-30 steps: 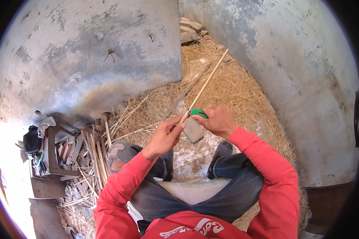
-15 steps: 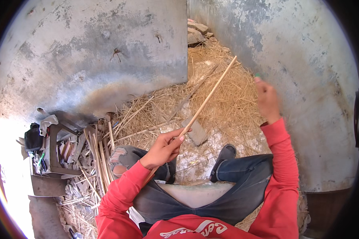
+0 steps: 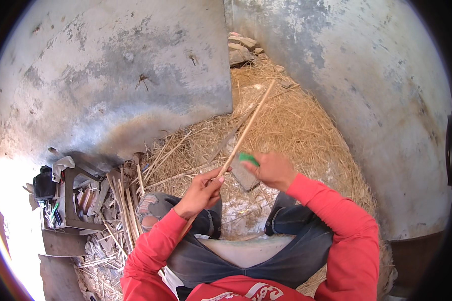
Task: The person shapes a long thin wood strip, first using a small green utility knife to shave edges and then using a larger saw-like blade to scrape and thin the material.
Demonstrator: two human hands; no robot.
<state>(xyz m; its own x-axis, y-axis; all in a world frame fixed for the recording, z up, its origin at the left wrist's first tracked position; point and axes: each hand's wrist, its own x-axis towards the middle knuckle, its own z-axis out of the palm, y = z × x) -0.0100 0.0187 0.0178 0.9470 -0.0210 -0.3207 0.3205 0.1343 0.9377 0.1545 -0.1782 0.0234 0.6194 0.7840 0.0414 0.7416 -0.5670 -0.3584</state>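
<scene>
My left hand (image 3: 198,194) is closed round a long, pale wooden stick (image 3: 252,122), thumb and fingers pinching it near its lower part. The stick slants up and away to the right, and its lower end runs back under my left forearm. Just right of the stick, my right hand (image 3: 275,171) is closed on a small bright green object (image 3: 249,159). Only part of that object shows past my fingers, so its kind is unclear. Whether it touches the stick I cannot tell.
Shavings and straw (image 3: 306,130) cover the floor, with a grey flat block (image 3: 246,176) beneath my hands. A bundle of sticks (image 3: 123,200) leans at left, beside a dark stand (image 3: 78,200) holding tools. Worn metal-like walls (image 3: 110,65) enclose the far side; broken bricks (image 3: 241,47) lie beyond.
My right hand has swung from the far right in toward the stick, bringing the green object near my left hand. The stick's far tip has shifted slightly left and steepened.
</scene>
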